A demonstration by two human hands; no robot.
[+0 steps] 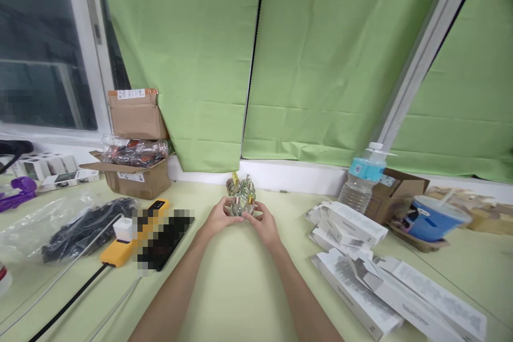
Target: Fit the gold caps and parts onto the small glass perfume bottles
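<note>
Both my hands meet at the middle of the pale green table (236, 283). My left hand (219, 216) and my right hand (264, 223) are closed around a small crinkly clear packet (241, 195) with yellow and grey bits inside. The packet stands up between my fingertips, just in front of the white sill. What the packet contains is too small to make out.
Left: a yellow power strip (138, 230), a clear bag of black cables (80, 227), cardboard boxes (134, 179). Right: several white slim boxes (360, 267), a water bottle (364, 179), a blue cup with straw (435, 218). Green blinds (320, 64) hang behind.
</note>
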